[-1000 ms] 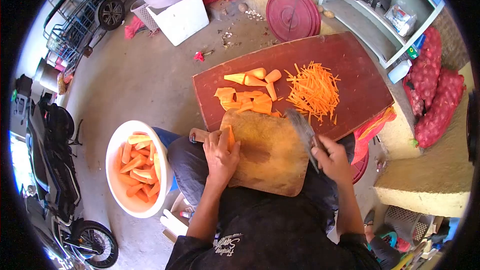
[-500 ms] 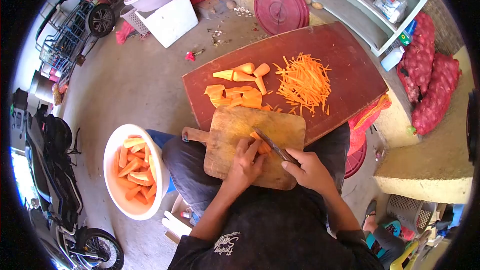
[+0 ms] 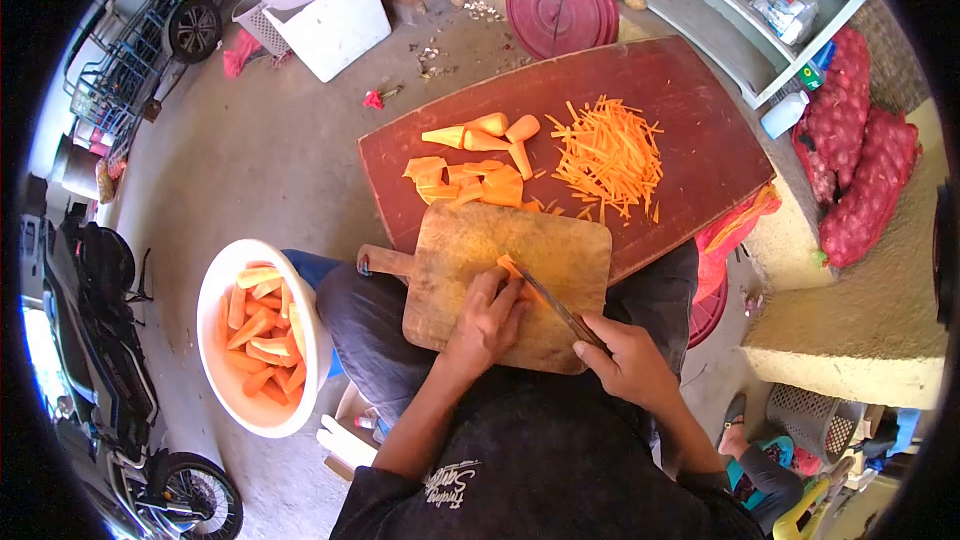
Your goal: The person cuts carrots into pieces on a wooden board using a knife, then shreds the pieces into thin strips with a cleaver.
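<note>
On my lap lies a wooden cutting board [image 3: 450, 250], its handle toward the left. My left hand [image 3: 487, 320] is closed on a piece of carrot [image 3: 510, 266] that mostly hides under the fingers. My right hand [image 3: 625, 358] grips a knife [image 3: 562, 311], its dark blade slanting against the carrot beside my left fingertips. Past the board, a red-brown table [image 3: 680, 90] bears a heap of carrot sticks [image 3: 607, 157], several peeled carrots [image 3: 485, 132] and a group of cut carrot chunks [image 3: 470, 183].
A white tub [image 3: 211, 360] of peeled carrots stands at my left. Red mesh sacks [image 3: 868, 190] lean on the ledge at right, near a grey shelf [image 3: 690, 20]. A motorcycle [image 3: 105, 360] is far left. Another person's leg [image 3: 765, 480] shows at lower right.
The knife and my right hand have shifted slightly right and down, the blade now more along the carrot's edge. My left hand stays on the carrot. The whole view has shifted slightly.
</note>
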